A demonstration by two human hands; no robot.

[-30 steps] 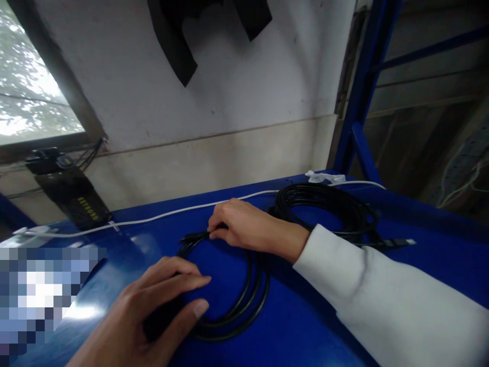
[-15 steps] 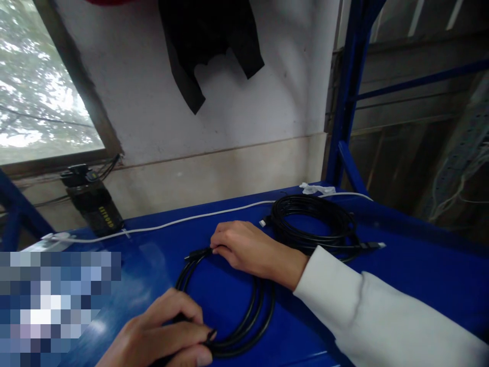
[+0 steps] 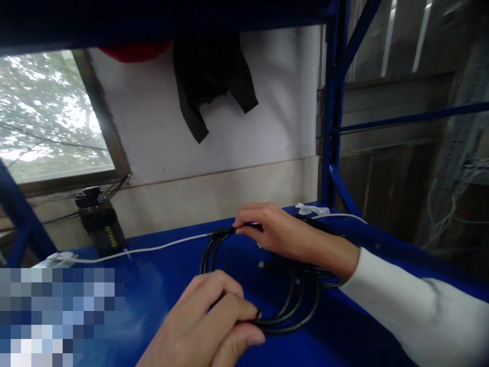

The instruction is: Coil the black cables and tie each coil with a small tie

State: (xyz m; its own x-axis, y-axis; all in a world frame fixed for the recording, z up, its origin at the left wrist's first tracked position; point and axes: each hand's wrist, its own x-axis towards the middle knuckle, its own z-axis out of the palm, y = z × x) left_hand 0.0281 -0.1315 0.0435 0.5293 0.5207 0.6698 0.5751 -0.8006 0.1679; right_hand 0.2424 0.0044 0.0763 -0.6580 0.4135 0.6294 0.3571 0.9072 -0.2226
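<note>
Black cable [image 3: 282,330] is in a loose coil of a few loops, held between both hands over the blue table [image 3: 145,300]; can't tell if its underside touches. Clock is the coil face as seen: left hand [image 3: 212,313] has thumb and fingers pinched on the strands around 6, right hand [image 3: 267,229] pinches the bundle around 11, just beside a dark plug [image 3: 219,233] at 10–11. Handling, my read: light to moderate weight, thick springy jacket, so loops want to fan open; they already spread from 3 to 5. Smooth jacket, strands could slide over each other. Plug and the neck behind it look like the weak spot; don't lift or bend there. Best hold: all strands gathered, opposite points, say 3 and 9. Second coil [image 3: 328,281] sits off toward 3, partly behind the right wrist; could snag.
</note>
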